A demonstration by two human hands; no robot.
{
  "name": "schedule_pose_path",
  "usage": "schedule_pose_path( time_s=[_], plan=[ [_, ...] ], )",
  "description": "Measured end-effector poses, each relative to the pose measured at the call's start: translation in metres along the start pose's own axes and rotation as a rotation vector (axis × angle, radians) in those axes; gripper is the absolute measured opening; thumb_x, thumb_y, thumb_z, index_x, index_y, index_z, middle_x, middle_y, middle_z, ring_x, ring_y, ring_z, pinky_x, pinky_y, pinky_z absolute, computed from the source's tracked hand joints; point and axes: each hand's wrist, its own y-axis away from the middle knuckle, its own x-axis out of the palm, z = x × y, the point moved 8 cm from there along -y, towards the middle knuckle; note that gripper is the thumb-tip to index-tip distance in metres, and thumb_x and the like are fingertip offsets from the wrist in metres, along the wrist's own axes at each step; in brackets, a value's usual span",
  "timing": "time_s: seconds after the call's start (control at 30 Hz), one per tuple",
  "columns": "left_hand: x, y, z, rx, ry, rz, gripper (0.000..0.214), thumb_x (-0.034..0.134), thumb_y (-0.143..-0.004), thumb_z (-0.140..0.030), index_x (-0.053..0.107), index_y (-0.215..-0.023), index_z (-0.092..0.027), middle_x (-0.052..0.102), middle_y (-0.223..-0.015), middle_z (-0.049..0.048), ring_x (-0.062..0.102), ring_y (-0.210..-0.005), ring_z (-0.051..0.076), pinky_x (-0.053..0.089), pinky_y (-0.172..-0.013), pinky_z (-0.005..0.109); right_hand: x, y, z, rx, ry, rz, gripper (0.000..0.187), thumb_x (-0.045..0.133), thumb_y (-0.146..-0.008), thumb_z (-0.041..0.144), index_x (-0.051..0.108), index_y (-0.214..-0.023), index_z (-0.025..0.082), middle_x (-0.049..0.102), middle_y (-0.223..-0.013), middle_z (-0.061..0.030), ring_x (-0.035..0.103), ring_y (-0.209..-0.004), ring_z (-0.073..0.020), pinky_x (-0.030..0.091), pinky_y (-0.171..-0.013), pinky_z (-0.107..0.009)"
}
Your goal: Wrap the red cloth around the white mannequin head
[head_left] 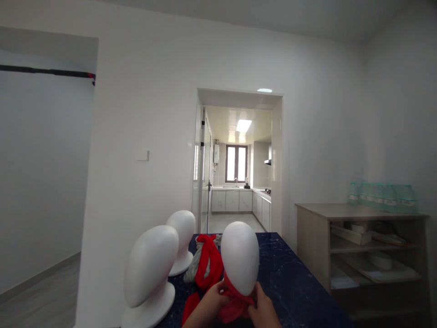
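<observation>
A white foam mannequin head (pixel 240 257) stands upright on a dark blue marbled table (pixel 290 282), right in front of me. A red cloth (pixel 235 303) is wrapped around its neck. My left hand (pixel 210 300) grips the cloth at the left of the neck. My right hand (pixel 262 310) grips it at the right. Both hands are low in the view and partly cut off by the bottom edge.
Two more white mannequin heads (pixel 150 273) (pixel 182 239) stand to the left. Red and grey cloths (pixel 205 262) lie bunched behind them. A wooden shelf unit (pixel 362 246) with packed water bottles (pixel 382 196) stands at the right. A doorway (pixel 239 182) opens onto a kitchen.
</observation>
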Motion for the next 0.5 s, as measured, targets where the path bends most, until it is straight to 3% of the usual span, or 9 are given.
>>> schedule_pose_path(
  time_s=[0.13, 0.23, 0.33, 0.5],
  plan=[
    [-0.007, 0.006, 0.003, -0.137, -0.029, 0.027, 0.045, 0.079, -0.053, -0.008, 0.076, -0.097, -0.016, 0.082, -0.079, 0.0049, 0.080, -0.080, 0.029, 0.056, -0.083, 0.038, -0.001, 0.002, 0.009, -0.004, -0.037, 0.021, 0.072, 0.061, -0.065, 0.014, 0.068, -0.136, 0.024, 0.084, -0.125, -0.0130, 0.078, -0.122, -0.0313, 0.059, -0.102, -0.038],
    [-0.005, 0.013, -0.006, -0.130, -0.059, 0.088, 0.037, 0.078, -0.059, -0.005, 0.076, -0.094, -0.017, 0.079, -0.077, 0.0009, 0.076, -0.076, 0.021, 0.053, -0.076, 0.031, -0.001, 0.001, 0.009, 0.042, -0.135, 0.032, 0.056, 0.064, -0.070, 0.021, 0.071, -0.125, 0.023, 0.085, -0.120, -0.0127, 0.079, -0.118, -0.0324, 0.061, -0.099, -0.040],
    [-0.003, 0.018, -0.013, -0.136, -0.098, 0.129, 0.037, 0.082, -0.060, -0.001, 0.077, -0.093, -0.018, 0.075, -0.075, -0.0024, 0.069, -0.069, 0.015, 0.048, -0.064, 0.025, 0.000, -0.001, -0.001, 0.141, -0.190, 0.034, 0.038, 0.068, -0.072, 0.030, 0.073, -0.109, 0.023, 0.086, -0.110, -0.0117, 0.081, -0.105, -0.0336, 0.064, -0.084, -0.040],
    [0.004, 0.020, -0.005, -0.183, -0.016, 0.273, 0.056, 0.087, -0.058, -0.001, 0.076, -0.110, -0.017, 0.082, -0.093, 0.0035, 0.078, -0.077, 0.019, 0.055, -0.069, 0.026, -0.001, -0.004, -0.007, 0.130, -0.216, 0.014, 0.036, 0.069, -0.070, 0.034, 0.072, -0.105, 0.023, 0.086, -0.103, -0.0122, 0.080, -0.103, -0.0341, 0.062, -0.090, -0.043]
  ],
)
